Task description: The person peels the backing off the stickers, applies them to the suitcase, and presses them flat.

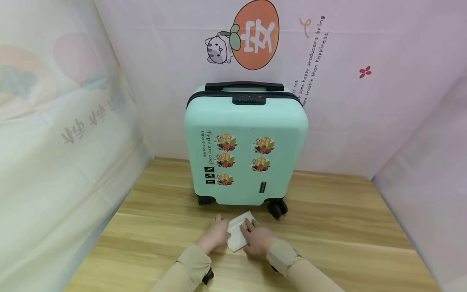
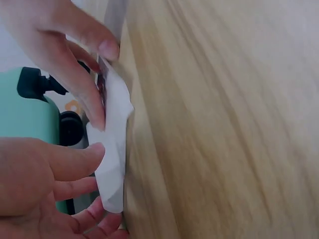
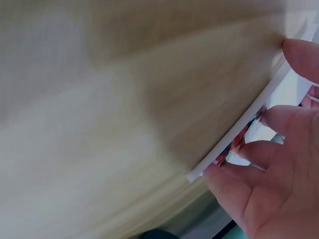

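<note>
A small white sticker sheet [image 1: 237, 237] is held just over the wooden tabletop, in front of a mint-green suitcase [image 1: 248, 117]. My left hand [image 1: 216, 233] grips its left side; in the left wrist view the thumb lies on top and the fingers reach beneath. At the sheet's other side, my right hand [image 1: 260, 240] pinches it, fingertips against a colourful printed sticker [image 3: 234, 147]. The fingers cover most of that print, and whether it is lifting off the backing cannot be told. Several round fruit stickers [image 1: 225, 159] sit on the suitcase front.
The suitcase stands upright on black wheels [image 1: 278, 208], its handle [image 1: 244, 86] folded down. Printed cloth [image 1: 339, 121] hangs behind it and along both sides. Wooden tabletop [image 1: 346, 227] spreads to the left and right of the hands.
</note>
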### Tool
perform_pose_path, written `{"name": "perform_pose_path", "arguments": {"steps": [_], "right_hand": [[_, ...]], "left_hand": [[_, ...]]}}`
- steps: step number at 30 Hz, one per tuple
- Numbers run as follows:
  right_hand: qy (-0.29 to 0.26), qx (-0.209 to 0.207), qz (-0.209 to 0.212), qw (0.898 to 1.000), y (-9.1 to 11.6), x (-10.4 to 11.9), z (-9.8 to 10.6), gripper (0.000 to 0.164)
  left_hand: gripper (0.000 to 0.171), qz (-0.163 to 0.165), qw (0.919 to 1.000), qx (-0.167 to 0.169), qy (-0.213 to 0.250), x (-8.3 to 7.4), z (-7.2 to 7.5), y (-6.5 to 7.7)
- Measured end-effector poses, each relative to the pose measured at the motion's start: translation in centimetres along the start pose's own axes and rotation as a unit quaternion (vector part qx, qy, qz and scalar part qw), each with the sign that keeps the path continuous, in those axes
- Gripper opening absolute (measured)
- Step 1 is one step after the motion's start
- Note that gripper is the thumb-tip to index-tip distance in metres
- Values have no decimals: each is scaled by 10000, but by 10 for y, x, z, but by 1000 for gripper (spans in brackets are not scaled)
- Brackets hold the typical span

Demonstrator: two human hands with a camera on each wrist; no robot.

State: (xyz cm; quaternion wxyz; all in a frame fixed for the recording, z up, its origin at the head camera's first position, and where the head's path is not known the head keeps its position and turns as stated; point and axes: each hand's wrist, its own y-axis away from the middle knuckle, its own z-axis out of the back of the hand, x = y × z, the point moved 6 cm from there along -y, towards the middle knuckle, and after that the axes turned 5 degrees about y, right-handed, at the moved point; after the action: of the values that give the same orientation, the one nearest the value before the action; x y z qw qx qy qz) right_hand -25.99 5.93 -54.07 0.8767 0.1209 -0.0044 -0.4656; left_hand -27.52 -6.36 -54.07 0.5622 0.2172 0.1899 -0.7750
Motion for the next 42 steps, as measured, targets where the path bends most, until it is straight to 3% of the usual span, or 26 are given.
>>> {"name": "perform_pose_path", "arguments": {"steps": [4,7,11,14,17,19,28,32,36,42], "right_hand": [[-477,95,153,9987,3,1,-1,63],[-1348,27,418,9900,4,-2,0,61],[-2611,-718,397,9618,7,-17,7,51],[-3191,-1608,-79,9340,14,-35,16,47],[-3570,-2146,-492,9078,23,-46,24,49],[-3694,-2304,-593,8983,28,-48,28,52],[-4052,-2437,-683,8785,35,-49,42,65],[-4089,-2726,-549,8692,39,-49,53,64],[-4086,-3053,-518,8586,43,-50,62,56],[-4398,-3032,-744,8421,46,-47,68,30]], "left_hand": [[21,152,9998,-117,44,6,3,-5],[9,309,9989,-175,320,13,2,-7],[12,269,9964,-270,751,18,4,-4],[11,12,9934,-440,1059,15,11,-1],[9,-170,9907,-539,1239,10,19,3],[8,-263,9889,-569,1344,8,24,5],[10,-557,9815,-395,1787,-12,47,15],[14,-697,9795,-271,1868,-22,58,20],[19,-719,9774,-222,1976,-28,66,22],[15,-671,9763,-361,2024,-29,72,23]]}}
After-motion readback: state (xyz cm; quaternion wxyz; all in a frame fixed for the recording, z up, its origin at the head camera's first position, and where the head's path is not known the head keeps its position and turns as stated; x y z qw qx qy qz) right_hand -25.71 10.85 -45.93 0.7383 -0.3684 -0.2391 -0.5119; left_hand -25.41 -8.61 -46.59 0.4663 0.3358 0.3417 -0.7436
